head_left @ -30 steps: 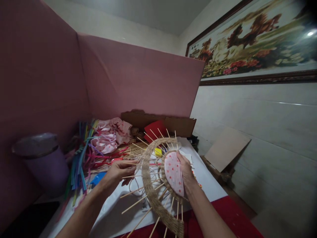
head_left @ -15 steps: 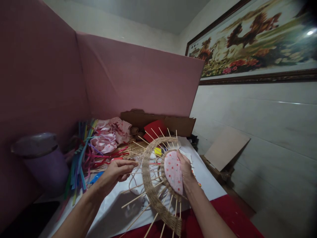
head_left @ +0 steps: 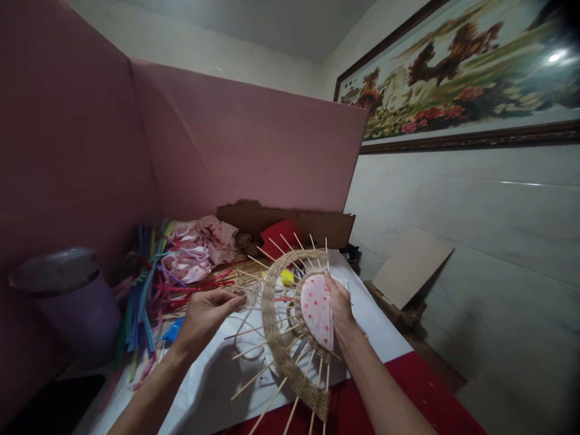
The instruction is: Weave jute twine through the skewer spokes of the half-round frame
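Observation:
A half-round woven piece of twisted cord stands before me, with thin wooden sticks fanning out through its arched band. At its inner side is a half-circle of pink cloth with red dots, edged by a second woven band. My right hand grips this cloth-covered part along its straight side, thumb on the front and other fingers hidden behind. Left of the arch, my left hand is closed in a pinch near the outer stick ends. What lies between its fingertips is too blurred to make out.
Behind lie a bundle of loose sticks, crumpled pink cloth and coloured fuzzy stems. A purple container stands left. A cardboard strip and pink panels border the back. White sheet overlies red cloth.
My left hand has shifted slightly left, and its fingertips have drawn back a little from the arch. The woven piece has turned slightly, still in my right hand. The view has shifted a little.

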Motion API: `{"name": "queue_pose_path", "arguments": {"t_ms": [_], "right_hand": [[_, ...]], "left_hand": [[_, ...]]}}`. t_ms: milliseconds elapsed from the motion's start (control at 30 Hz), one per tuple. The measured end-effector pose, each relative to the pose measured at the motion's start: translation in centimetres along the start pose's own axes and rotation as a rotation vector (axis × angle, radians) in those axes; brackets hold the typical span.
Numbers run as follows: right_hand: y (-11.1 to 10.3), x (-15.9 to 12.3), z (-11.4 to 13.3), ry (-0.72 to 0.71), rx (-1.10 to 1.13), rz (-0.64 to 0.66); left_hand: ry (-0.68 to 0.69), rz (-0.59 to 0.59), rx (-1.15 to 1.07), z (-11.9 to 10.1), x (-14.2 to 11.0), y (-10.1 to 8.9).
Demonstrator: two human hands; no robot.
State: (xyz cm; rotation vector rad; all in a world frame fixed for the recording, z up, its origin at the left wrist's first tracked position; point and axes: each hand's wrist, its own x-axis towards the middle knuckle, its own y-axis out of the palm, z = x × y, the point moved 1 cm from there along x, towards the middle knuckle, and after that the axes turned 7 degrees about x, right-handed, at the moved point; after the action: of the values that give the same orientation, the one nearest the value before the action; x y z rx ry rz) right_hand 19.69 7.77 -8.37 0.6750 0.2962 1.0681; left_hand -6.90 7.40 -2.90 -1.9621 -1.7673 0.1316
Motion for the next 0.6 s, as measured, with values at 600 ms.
{"name": "queue_pose_path", "arguments": {"t_ms": [600], "right_hand": [[-0.09,0.16,0.18,-0.019,0.016,-0.147]], "left_hand": [[0.564,-0.014,0.671,-0.14,-0.85,0.42]]}}
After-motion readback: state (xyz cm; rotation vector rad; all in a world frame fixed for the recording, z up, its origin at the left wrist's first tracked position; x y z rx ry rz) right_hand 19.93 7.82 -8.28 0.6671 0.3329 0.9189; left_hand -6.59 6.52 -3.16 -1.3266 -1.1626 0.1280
